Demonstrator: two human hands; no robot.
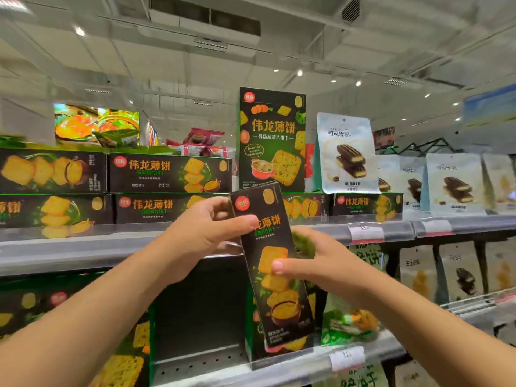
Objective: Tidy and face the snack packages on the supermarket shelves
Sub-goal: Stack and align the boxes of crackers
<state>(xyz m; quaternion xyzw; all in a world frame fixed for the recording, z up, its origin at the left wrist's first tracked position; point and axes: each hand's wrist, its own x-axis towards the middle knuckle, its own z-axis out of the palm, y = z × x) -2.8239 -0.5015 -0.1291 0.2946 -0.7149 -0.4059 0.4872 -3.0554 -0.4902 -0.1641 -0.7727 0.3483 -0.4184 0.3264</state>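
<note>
A tall black cracker box [275, 297] stands upright and slightly tilted in front of the shelves, held by both hands. My left hand [206, 230] grips its upper left edge, thumb across the front near the top. My right hand [312, 263] holds its right side, thumb pressed on the front at mid-height. Behind it, matching black cracker boxes [170, 173] lie flat in two stacked rows on the upper shelf. One dark green box [272, 141] stands upright there.
White pouches of chocolate biscuits [346, 155] stand at the right of the upper shelf [83, 247]. The lower shelf [279, 367] has a dark gap [198, 311] left of the held box, more boxes at the far left and green packages at the right. Price tags [367, 233] hang on the rails.
</note>
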